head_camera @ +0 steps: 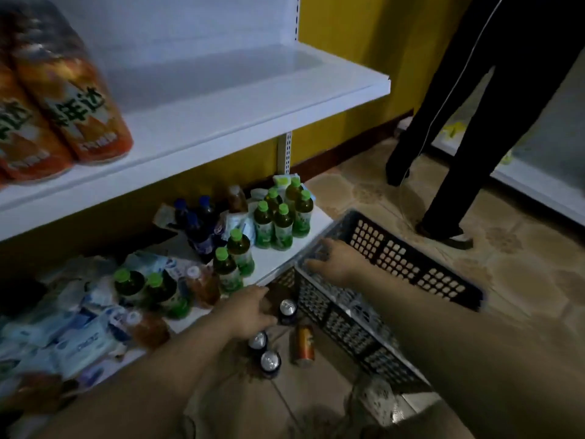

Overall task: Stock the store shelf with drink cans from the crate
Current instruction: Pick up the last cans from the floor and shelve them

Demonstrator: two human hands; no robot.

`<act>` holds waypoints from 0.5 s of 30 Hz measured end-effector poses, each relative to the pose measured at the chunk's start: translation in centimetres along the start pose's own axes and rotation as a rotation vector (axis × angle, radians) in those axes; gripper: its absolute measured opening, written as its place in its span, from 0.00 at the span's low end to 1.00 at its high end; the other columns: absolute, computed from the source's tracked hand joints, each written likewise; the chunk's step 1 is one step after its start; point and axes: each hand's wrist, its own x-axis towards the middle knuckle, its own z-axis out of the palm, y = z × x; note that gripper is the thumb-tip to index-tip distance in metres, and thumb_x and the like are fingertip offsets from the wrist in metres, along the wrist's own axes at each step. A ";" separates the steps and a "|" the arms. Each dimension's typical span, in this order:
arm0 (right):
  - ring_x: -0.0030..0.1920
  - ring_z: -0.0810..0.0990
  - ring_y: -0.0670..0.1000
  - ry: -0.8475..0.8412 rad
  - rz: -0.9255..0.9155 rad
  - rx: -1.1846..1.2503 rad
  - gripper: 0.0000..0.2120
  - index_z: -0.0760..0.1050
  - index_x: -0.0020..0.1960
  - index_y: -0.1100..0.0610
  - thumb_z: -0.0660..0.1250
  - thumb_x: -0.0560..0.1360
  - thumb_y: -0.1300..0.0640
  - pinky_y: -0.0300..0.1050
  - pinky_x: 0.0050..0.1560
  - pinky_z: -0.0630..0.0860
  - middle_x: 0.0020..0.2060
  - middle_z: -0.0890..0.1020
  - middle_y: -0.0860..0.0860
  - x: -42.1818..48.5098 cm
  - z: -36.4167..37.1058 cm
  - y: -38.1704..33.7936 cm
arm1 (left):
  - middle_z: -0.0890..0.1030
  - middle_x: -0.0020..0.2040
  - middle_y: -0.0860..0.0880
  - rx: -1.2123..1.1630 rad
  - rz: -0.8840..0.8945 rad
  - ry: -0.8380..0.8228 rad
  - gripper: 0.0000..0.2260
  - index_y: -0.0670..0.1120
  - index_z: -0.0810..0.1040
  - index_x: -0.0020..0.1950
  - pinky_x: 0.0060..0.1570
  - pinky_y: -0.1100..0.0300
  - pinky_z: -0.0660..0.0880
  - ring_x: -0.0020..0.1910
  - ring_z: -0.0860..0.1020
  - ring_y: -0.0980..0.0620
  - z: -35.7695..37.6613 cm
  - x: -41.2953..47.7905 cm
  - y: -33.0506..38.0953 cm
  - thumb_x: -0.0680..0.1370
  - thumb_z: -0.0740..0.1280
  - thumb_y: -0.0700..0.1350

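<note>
while the right hand [332,259] rests with fingers spread and loose on the rim of the crate [411,264], the left hand [250,312] reaches with straight fingers, gripping nothing, toward a dark can [287,309] upright on the floor [522,280]; touching or not cannot be told. a second can [258,340] and a third can [270,361] stand just nearer, outside the crate. an orange can [304,345] lies on its side beside the crate wall. green-capped bottles [281,223] crowd the bottom shelf [278,258]. dark-trousered legs [459,137] stand beyond
</note>
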 end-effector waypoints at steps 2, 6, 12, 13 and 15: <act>0.66 0.72 0.56 -0.064 0.033 -0.016 0.34 0.60 0.75 0.57 0.61 0.77 0.39 0.47 0.61 0.71 0.70 0.70 0.57 1.6 3.0 1.3 | 0.64 0.74 0.47 -0.005 -0.003 -0.039 0.37 0.50 0.63 0.74 0.67 0.52 0.65 0.70 0.66 0.47 2.3 2.6 -1.1 0.69 0.65 0.63; 0.70 0.68 0.57 -0.142 0.119 -0.016 0.35 0.56 0.77 0.56 0.60 0.77 0.38 0.46 0.65 0.67 0.73 0.66 0.57 4.0 8.7 4.2 | 0.68 0.70 0.50 -0.008 -0.027 -0.099 0.31 0.50 0.66 0.70 0.65 0.52 0.68 0.67 0.68 0.47 6.5 6.6 -3.2 0.70 0.66 0.60; 0.65 0.72 0.58 -0.296 0.177 -0.010 0.28 0.64 0.72 0.54 0.60 0.78 0.40 0.47 0.59 0.69 0.68 0.72 0.58 7.6 17.0 9.2 | 0.72 0.68 0.52 -0.026 -0.029 -0.166 0.28 0.58 0.65 0.71 0.60 0.57 0.69 0.64 0.72 0.47 11.6 11.4 -5.8 0.72 0.67 0.57; 0.64 0.73 0.58 -0.308 0.193 -0.002 0.29 0.63 0.73 0.54 0.61 0.77 0.39 0.47 0.59 0.69 0.67 0.73 0.58 8.4 18.3 10.1 | 0.71 0.69 0.50 -0.006 -0.024 -0.170 0.28 0.55 0.65 0.71 0.62 0.56 0.68 0.65 0.70 0.47 12.4 12.3 -6.1 0.72 0.67 0.56; 0.63 0.74 0.58 -0.336 0.225 0.032 0.30 0.63 0.73 0.52 0.62 0.76 0.39 0.47 0.59 0.70 0.65 0.74 0.57 9.8 20.6 11.7 | 0.70 0.69 0.47 -0.012 -0.041 -0.196 0.29 0.49 0.66 0.72 0.63 0.56 0.67 0.66 0.69 0.46 13.9 14.1 -6.6 0.74 0.67 0.55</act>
